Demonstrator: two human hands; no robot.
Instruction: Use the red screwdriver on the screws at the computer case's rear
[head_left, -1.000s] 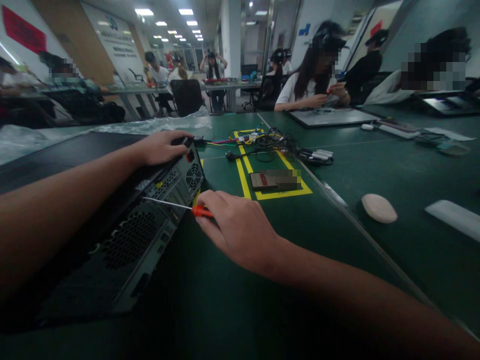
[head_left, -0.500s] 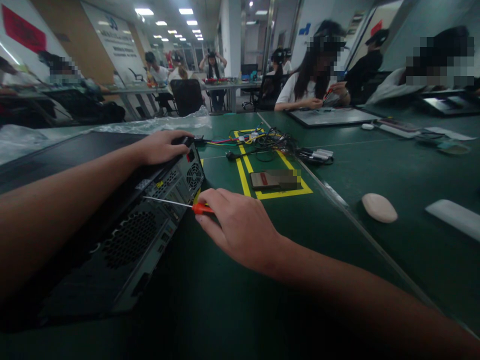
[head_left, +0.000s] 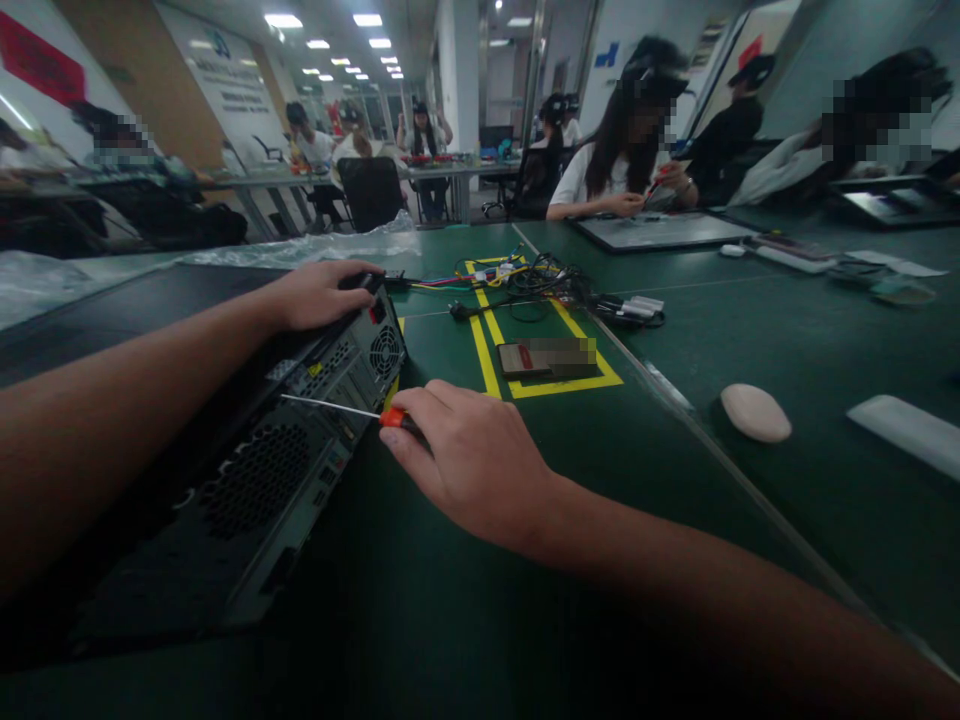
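Note:
A black computer case [head_left: 247,590] lies on the left, its grey back panel with vents and ports facing me. My left hand [head_left: 322,297] grips its top edge near the far corner, fingers over the top and thumb at the back edge. In my right hand [head_left: 469,455], closed round the orange-and-black handle, is a screwdriver [head_left: 330,405]. Its thin metal shaft points left across the back panel, with the tip near the panel's upper edge. I cannot tell whether the tip sits in a screw.
Beyond my right hand, a phone [head_left: 544,358] lies inside yellow tape [head_left: 487,365] on the green table. Tangled cables [head_left: 555,280] lie behind it. To the right are a pale rounded object [head_left: 756,413] and a white bar [head_left: 907,432]. Co-workers sit across the table.
My right hand and the screwdriver have shifted very slightly left, along with a small shift of the whole view. My left hand stays on the case.

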